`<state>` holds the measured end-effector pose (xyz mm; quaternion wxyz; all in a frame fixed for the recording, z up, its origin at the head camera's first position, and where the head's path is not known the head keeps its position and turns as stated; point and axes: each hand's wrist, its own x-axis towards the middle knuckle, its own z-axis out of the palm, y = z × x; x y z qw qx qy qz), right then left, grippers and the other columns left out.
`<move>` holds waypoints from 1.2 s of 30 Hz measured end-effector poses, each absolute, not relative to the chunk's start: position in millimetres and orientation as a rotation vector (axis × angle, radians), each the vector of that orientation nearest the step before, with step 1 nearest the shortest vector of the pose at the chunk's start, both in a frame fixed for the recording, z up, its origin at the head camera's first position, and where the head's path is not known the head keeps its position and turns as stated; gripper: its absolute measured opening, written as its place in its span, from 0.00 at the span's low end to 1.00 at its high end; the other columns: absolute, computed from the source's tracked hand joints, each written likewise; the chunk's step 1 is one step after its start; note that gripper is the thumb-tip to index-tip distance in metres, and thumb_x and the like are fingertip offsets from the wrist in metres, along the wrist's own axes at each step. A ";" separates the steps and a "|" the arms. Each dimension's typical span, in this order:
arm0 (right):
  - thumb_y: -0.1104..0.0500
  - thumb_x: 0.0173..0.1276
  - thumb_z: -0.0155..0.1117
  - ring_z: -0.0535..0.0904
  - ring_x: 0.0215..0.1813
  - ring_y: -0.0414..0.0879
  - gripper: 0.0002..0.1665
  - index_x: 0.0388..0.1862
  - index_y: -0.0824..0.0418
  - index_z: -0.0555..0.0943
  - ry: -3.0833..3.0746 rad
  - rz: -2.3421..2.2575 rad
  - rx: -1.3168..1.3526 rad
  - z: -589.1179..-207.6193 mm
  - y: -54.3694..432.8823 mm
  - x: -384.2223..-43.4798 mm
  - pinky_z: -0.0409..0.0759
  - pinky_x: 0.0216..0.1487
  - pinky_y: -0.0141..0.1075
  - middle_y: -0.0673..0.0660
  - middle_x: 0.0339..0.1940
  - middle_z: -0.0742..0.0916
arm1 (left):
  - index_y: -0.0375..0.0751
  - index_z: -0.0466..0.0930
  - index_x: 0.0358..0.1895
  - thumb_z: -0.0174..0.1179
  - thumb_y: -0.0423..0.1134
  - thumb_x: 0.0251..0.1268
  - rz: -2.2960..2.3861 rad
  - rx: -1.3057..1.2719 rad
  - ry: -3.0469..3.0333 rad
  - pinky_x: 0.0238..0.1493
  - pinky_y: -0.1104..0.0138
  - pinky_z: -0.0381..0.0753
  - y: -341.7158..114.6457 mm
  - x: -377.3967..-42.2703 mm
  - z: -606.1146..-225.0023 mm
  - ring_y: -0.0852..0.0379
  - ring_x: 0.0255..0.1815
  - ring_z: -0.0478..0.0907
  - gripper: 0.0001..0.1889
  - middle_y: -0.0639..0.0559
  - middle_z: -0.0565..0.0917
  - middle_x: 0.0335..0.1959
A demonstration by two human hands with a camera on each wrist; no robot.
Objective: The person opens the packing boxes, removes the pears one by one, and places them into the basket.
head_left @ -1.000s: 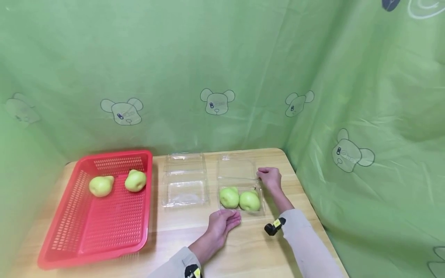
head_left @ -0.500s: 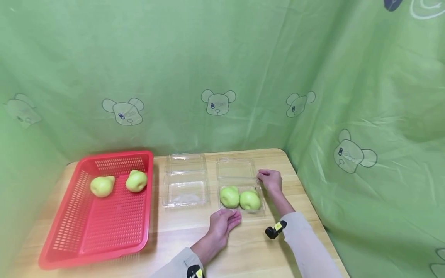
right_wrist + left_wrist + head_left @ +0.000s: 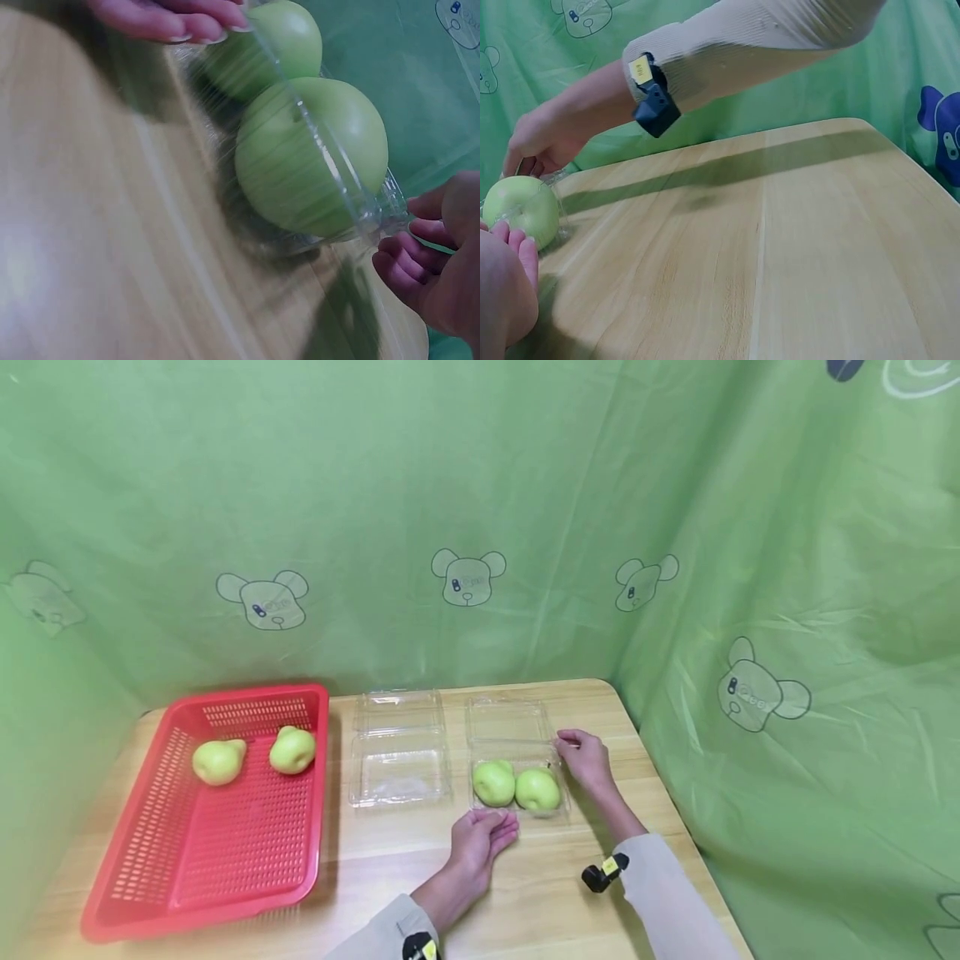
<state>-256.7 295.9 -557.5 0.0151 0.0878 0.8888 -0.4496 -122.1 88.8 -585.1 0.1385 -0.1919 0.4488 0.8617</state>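
Two pale green pears sit side by side in the tray of a clear plastic clamshell box, whose lid lies folded back behind them. My left hand pinches the tray's front rim, left of its middle. At the far right corner, by the hinge, my right hand holds the box edge between thumb and fingers. The right wrist view shows this right hand at the plastic corner, its lower fingers curled. In the left wrist view, one pear appears between both hands.
A second clear clamshell box stands with its lid raised, left of the first. Farther left is a red perforated basket holding two more pears. Green curtains close off the table's back and sides.
My right hand and wrist have shifted slightly toward me along the box's right side. The left hand keeps its place at the front rim, and the pears stay in the tray.
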 end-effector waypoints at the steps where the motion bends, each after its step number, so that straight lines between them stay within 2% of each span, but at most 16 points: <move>1: 0.55 0.77 0.61 0.87 0.51 0.56 0.22 0.63 0.67 0.81 2.778 -1.376 0.255 -558.1 296.8 -254.8 0.83 0.43 0.27 0.67 0.55 0.88 | 0.30 0.75 0.49 0.60 0.30 0.70 2.492 -0.560 1.293 0.64 0.53 0.87 88.9 -122.1 -585.2 0.45 0.50 0.90 0.09 0.32 0.88 0.50; 11: 0.58 0.77 0.62 0.86 0.49 0.56 0.21 0.62 0.70 0.80 2.927 -1.243 0.057 -561.0 298.5 -235.7 0.89 0.51 0.45 0.66 0.49 0.89 | 0.33 0.75 0.45 0.60 0.30 0.70 2.515 -0.569 1.269 0.63 0.54 0.88 89.7 -122.4 -585.9 0.46 0.49 0.90 0.06 0.33 0.88 0.48; 15: 0.58 0.75 0.63 0.87 0.49 0.56 0.21 0.61 0.70 0.80 2.985 -1.174 -0.004 -562.8 298.8 -229.0 0.89 0.53 0.49 0.65 0.48 0.89 | 0.36 0.75 0.44 0.60 0.30 0.70 2.523 -0.570 1.269 0.62 0.54 0.88 89.6 -123.5 -585.1 0.46 0.49 0.90 0.05 0.34 0.89 0.48; 20: 0.61 0.74 0.65 0.87 0.50 0.61 0.21 0.59 0.73 0.81 3.092 -1.061 -0.130 -562.9 300.8 -220.7 0.89 0.55 0.53 0.68 0.48 0.89 | 0.35 0.74 0.44 0.60 0.29 0.70 2.527 -0.572 1.279 0.61 0.54 0.89 89.4 -124.6 -584.2 0.47 0.48 0.90 0.05 0.37 0.90 0.45; 29: 0.61 0.68 0.71 0.86 0.43 0.60 0.17 0.47 0.74 0.84 3.246 -0.918 -0.285 -562.4 298.7 -211.4 0.90 0.47 0.52 0.67 0.38 0.88 | 0.33 0.73 0.45 0.60 0.30 0.71 2.534 -0.569 1.282 0.61 0.54 0.89 89.9 -126.6 -583.3 0.49 0.46 0.90 0.07 0.40 0.90 0.43; 36: 0.60 0.67 0.71 0.85 0.43 0.63 0.18 0.47 0.75 0.84 3.312 -0.715 -0.354 -562.7 293.6 -207.8 0.89 0.46 0.53 0.69 0.39 0.88 | 0.32 0.73 0.45 0.60 0.30 0.72 2.507 -0.535 1.317 0.59 0.55 0.90 87.3 -125.5 -583.3 0.50 0.45 0.90 0.06 0.36 0.89 0.46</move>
